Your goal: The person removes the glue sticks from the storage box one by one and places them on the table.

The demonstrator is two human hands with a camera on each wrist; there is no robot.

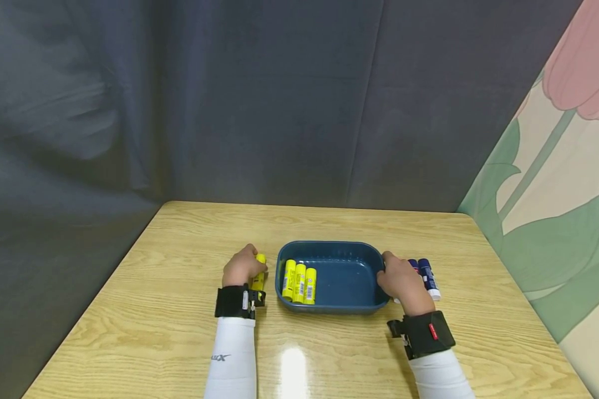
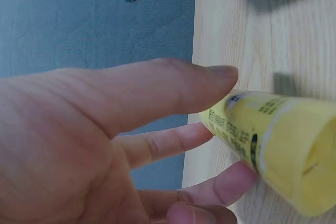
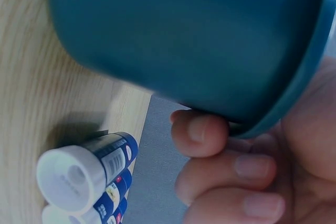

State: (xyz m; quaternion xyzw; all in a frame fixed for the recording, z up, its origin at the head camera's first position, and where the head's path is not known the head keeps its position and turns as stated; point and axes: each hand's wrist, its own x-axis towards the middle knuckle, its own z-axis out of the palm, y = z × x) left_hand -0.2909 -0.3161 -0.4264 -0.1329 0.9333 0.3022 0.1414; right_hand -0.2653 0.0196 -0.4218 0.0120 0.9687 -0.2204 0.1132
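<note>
Beside the left wall of a dark blue plastic bin, my left hand pinches a yellow glue stick between thumb and fingers. The same glue stick is partly hidden by that hand in the head view. Inside the bin, three yellow glue sticks lie side by side at the left end. My right hand grips the bin's right rim, and its fingers curl under the rim in the right wrist view.
Right of the bin lie several blue-and-white glue sticks, partly behind my right hand; white ends show in the right wrist view. Everything rests on a wooden table. A dark curtain hangs behind it, and a flower-painted wall borders the right.
</note>
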